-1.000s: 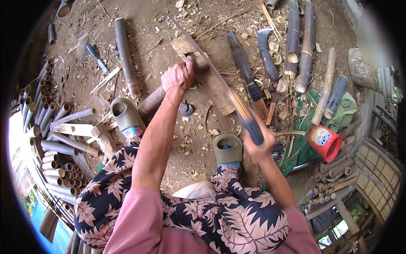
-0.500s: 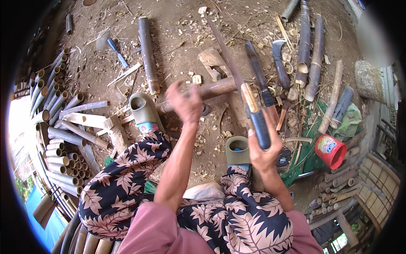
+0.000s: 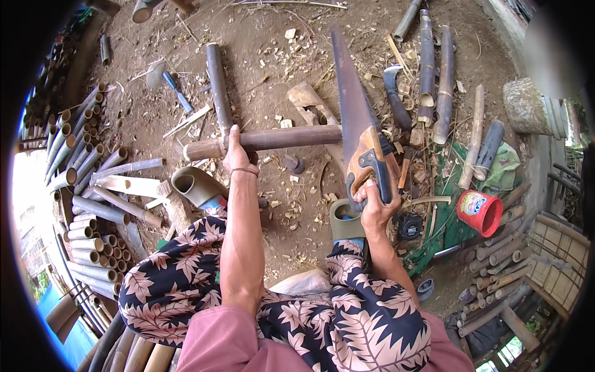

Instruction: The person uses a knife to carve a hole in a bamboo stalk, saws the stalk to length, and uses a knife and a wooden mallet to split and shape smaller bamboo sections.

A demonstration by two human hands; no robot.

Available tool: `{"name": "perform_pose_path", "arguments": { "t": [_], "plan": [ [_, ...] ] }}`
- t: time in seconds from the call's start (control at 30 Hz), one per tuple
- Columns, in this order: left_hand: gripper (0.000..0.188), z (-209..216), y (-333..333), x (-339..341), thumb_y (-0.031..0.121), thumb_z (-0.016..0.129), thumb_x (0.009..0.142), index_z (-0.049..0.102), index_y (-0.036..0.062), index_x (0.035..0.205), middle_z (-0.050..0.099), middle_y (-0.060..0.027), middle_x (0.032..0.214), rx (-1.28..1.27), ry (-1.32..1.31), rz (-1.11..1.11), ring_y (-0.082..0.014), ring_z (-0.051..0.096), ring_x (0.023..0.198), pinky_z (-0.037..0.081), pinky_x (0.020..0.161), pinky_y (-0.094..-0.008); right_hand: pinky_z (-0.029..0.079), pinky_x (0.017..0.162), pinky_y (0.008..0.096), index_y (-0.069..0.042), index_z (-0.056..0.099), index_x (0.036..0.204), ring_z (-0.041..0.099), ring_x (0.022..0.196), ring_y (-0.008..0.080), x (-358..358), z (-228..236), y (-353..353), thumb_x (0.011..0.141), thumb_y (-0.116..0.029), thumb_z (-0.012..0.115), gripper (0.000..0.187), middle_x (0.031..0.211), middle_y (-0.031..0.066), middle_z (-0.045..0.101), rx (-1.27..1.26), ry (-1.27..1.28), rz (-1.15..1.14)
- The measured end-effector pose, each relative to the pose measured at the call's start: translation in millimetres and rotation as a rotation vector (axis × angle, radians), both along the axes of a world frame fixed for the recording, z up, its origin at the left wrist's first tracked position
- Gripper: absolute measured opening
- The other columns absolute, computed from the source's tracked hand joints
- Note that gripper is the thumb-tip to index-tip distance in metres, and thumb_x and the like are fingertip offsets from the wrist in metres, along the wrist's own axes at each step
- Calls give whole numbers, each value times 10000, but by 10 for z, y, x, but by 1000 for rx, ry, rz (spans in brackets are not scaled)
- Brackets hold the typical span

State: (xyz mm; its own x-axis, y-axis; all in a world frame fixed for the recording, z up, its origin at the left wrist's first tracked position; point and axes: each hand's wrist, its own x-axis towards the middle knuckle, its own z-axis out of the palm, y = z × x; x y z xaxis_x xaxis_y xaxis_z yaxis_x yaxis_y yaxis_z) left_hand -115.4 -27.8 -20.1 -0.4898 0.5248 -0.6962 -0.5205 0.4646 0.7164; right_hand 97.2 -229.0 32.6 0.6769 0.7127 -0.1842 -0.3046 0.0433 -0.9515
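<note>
My left hand (image 3: 239, 156) is closed round a brown bamboo pole (image 3: 291, 138) near its left end. The pole lies nearly level across the picture, its right end by a notched wooden block (image 3: 308, 99). In my right hand (image 3: 378, 209) is a handsaw (image 3: 353, 93), gripped by its wood and dark handle. Its wide, rusty blade points away from me and stands upright beside the pole's right end. Whether blade and pole touch, I cannot tell. My clog-shod feet, one in a left clog (image 3: 195, 185), are below the pole.
Stacked bamboo tubes (image 3: 93, 245) fill the left side. To the right lie a curved billhook (image 3: 396, 99), long bamboo poles (image 3: 445, 87), a tape measure (image 3: 410, 225) and a red bucket (image 3: 480, 212). A blue-handled tool (image 3: 178, 93) lies at the far left; wood chips litter the dirt.
My left hand, raised and blurred before, has taken hold of the bamboo pole, which now lies more level. The saw has turned so its blade shows broadside. My left foot has shifted.
</note>
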Motion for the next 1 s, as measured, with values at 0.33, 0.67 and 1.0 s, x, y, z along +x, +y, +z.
{"name": "perform_pose_path", "arguments": {
  "t": [0.33, 0.67, 1.0],
  "plan": [
    [702, 1398, 608, 127, 131, 710, 759, 393, 19, 1375, 633, -145, 990, 540, 783, -1152, -195, 640, 744, 573, 674, -338, 443, 511, 250, 64, 502, 1328, 476, 548, 88, 488, 521, -501, 882, 17, 504, 448, 666, -2, 466, -34, 6, -43],
    [580, -206, 204, 557, 425, 660, 895, 487, 146, 1373, 588, -159, 1169, 719, 1170, -1819, -376, 646, 981, 549, 841, -464, 455, 544, 235, 96, 474, 1359, 522, 585, 90, 472, 548, -978, 850, 3, 524, 520, 748, 39, 572, -229, -211, 46],
    [596, -346, -45, 326, 477, 642, 883, 518, 106, 1333, 568, -149, 1249, 484, 1203, -1747, -343, 560, 1170, 460, 978, -435, 559, 738, 323, 131, 536, 1276, 723, 817, 258, 458, 426, -857, 757, 8, 641, 544, 1019, 230, 693, -195, -806, 348]
  ]
}}
